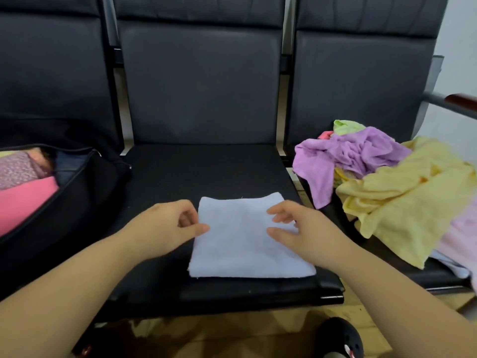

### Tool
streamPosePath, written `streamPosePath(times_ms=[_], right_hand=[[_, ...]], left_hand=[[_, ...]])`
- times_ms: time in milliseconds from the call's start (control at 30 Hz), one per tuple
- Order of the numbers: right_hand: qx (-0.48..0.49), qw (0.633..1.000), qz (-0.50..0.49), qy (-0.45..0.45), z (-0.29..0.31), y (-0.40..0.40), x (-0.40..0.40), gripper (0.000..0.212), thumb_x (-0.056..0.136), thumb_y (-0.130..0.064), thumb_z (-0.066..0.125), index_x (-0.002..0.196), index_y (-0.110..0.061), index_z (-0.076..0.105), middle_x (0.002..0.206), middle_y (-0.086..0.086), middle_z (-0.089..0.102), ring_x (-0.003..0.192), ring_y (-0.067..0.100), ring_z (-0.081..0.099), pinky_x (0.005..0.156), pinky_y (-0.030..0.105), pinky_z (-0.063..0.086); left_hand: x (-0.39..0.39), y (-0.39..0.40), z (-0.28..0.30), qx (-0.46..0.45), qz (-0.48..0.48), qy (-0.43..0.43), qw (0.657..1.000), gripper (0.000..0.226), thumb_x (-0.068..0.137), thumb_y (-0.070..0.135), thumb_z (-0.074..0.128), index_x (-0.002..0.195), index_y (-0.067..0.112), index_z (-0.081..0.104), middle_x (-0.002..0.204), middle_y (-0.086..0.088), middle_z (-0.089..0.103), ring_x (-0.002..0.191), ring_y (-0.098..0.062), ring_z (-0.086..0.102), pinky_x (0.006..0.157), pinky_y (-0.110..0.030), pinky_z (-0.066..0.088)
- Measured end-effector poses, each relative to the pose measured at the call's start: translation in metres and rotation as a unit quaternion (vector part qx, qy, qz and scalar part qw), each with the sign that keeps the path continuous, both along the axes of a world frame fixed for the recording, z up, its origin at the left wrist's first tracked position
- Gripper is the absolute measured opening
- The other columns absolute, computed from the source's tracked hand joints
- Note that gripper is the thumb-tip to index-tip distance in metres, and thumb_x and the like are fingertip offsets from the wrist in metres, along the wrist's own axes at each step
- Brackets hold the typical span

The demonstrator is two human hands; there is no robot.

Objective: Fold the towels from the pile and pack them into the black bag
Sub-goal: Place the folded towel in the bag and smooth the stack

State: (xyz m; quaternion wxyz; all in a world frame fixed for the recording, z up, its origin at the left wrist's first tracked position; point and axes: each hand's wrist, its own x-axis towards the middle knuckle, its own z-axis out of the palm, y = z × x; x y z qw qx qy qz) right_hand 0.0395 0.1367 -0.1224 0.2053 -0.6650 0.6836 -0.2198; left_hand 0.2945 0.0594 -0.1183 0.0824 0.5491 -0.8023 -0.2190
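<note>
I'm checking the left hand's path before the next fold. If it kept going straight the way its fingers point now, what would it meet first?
The left hand points rightward across the middle seat, so it would first meet the left edge of the folded light blue towel, which its thumb already seems to touch. Depth there is unclear.

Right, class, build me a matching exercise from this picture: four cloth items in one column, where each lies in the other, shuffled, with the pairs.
Items
1. white towel
2. yellow towel
3. purple towel
4. pink cloth

Places
A. in the black bag
B. pile, draped at the front
C. middle seat, folded
D. pile, crumpled behind

Pairs: 1-C, 2-B, 3-D, 4-A
</note>
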Motion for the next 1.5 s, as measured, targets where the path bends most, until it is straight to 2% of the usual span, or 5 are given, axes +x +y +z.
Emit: streamPosePath(times_ms=[200, 500, 667, 1167, 1500], right_hand=[[0.084, 0.991, 0.077, 0.066, -0.013, 0.013, 0.004, 0.048, 0.08, -0.057, 0.064, 0.123, -0.038, 0.053, 0.13, -0.019, 0.049, 0.12, 0.002, 0.043, 0.102, 0.021, 0.036], [0.078, 0.995, 0.06, 0.031, -0.014, -0.001, -0.013, 0.065, 0.068, -0.059, 0.074, 0.126, -0.04, 0.049, 0.126, -0.029, 0.044, 0.118, -0.008, 0.041, 0.097, 0.012, 0.032], [0.089, 0.994, 0.064, 0.023, -0.014, -0.017, -0.02, 0.075, 0.062, -0.062, 0.075, 0.128, -0.044, 0.045, 0.124, -0.032, 0.044, 0.117, -0.011, 0.041, 0.097, 0.011, 0.033], [0.052, 0.975, -0.067, -0.204, -0.017, -0.061, -0.008, 0.022, 0.084, -0.038, 0.067, 0.104, -0.027, 0.065, 0.093, -0.014, 0.073, 0.087, 0.0, 0.068, 0.076, 0.02, 0.054], [0.091, 0.982, -0.159, -0.037, -0.029, -0.075, -0.004, 0.024, 0.088, -0.035, 0.061, 0.107, -0.022, 0.053, 0.096, -0.005, 0.058, 0.08, 0.01, 0.055, 0.059, 0.022, 0.04]], left_hand=[[0.01, 0.022, -0.027, 0.029, -0.204, -0.032, 0.978, 0.042, 0.084, 0.058, 0.057, 0.122, 0.049, 0.043, 0.133, 0.033, 0.037, 0.123, 0.012, 0.035, 0.104, -0.011, 0.028], [0.021, 0.004, -0.052, -0.115, -0.258, -0.02, 0.959, 0.059, 0.077, 0.083, 0.023, 0.125, 0.048, 0.033, 0.136, 0.026, 0.047, 0.116, 0.006, 0.051, 0.097, -0.015, 0.043], [0.01, -0.014, -0.05, -0.13, -0.159, 0.035, 0.978, 0.056, 0.085, 0.073, 0.02, 0.101, 0.031, 0.054, 0.083, 0.01, 0.065, 0.075, -0.006, 0.061, 0.072, -0.024, 0.05], [0.001, -0.062, -0.037, 0.104, 0.096, 0.27, 0.952, 0.042, 0.097, 0.041, 0.045, 0.087, 0.004, 0.061, 0.068, 0.001, 0.058, 0.064, -0.014, 0.054, 0.064, -0.031, 0.042], [-0.006, -0.059, -0.04, 0.069, 0.075, 0.05, 0.994, 0.042, 0.079, 0.065, 0.056, 0.097, 0.026, 0.055, 0.096, 0.01, 0.052, 0.084, -0.004, 0.052, 0.067, -0.023, 0.04]])
